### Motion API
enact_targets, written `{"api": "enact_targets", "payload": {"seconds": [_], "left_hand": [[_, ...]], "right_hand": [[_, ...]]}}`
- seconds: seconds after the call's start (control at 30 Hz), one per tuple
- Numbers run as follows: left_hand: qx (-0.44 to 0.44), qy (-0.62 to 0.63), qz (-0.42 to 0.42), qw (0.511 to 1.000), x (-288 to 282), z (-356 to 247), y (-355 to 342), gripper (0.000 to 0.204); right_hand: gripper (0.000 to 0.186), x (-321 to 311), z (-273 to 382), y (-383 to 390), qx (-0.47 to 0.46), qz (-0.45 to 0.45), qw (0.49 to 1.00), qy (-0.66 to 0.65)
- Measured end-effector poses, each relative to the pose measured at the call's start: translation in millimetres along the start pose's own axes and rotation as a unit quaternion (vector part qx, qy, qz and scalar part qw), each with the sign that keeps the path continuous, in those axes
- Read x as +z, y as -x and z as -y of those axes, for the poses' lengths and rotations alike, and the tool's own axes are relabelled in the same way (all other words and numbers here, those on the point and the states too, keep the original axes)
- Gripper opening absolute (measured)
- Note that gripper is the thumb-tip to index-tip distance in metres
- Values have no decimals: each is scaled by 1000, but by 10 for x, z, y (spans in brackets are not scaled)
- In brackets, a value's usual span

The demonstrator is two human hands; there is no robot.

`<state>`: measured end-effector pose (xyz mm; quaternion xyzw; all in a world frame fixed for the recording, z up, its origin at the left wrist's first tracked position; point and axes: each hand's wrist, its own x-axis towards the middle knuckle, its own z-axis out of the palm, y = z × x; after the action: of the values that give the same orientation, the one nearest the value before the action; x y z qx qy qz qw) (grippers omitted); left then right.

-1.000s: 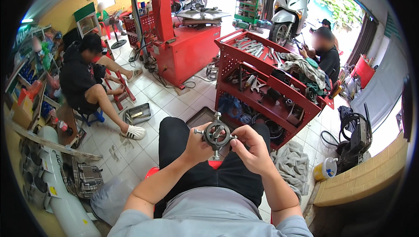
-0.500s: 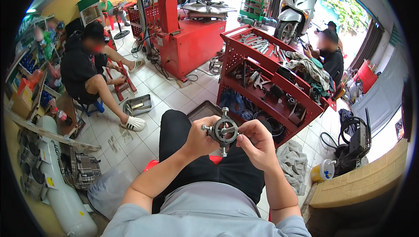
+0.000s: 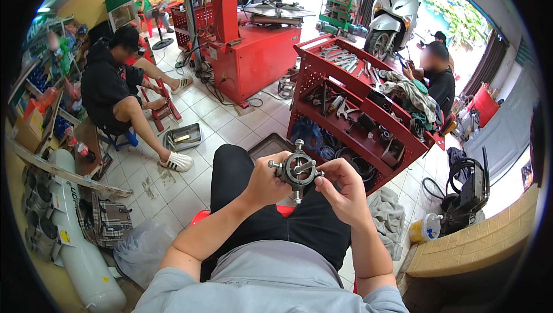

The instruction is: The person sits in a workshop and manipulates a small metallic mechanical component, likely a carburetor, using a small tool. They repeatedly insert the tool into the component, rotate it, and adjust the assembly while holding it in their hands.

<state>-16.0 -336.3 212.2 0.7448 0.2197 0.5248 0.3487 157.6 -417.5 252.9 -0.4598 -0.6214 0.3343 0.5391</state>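
Above my lap is a dark metal ring with bolts (image 3: 298, 184) sticking out around its rim and a metal rod crossing its middle. From the left, my left hand (image 3: 262, 181) is closed around the ring's side, next to a bolt that points left. My right hand (image 3: 344, 191) pinches the bolt (image 3: 318, 173) on the ring's right side between thumb and fingers. One bolt head points away from me and another points toward me. My left fingers partly hide the ring's left side.
A red tool cart (image 3: 357, 111) with wrenches and rags stands ahead to the right. A dark tray (image 3: 269, 147) lies beyond my knees. At left, a seated co-worker (image 3: 109, 82) handles a red frame; another sits behind the cart. A white tank (image 3: 86, 255) lies at near left.
The ring has turned slightly in my hands, and the bolt on its right shows more clearly. Both hands keep nearly the same place and grip.
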Motion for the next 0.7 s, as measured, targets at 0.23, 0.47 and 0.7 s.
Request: {"api": "enact_targets", "payload": {"seconds": [0.23,0.47,0.7], "left_hand": [[-18,57,11,998,20,60,34,22],[-10,64,10,998,11,35,30,23],[3,45,4,999,15,33,23,22]], "right_hand": [[18,-12,-33,-13,-81,-15,995,56],[16,51,69,-1,-101,-27,992,76],[22,-11,-23,19,47,51,997,-43]]}}
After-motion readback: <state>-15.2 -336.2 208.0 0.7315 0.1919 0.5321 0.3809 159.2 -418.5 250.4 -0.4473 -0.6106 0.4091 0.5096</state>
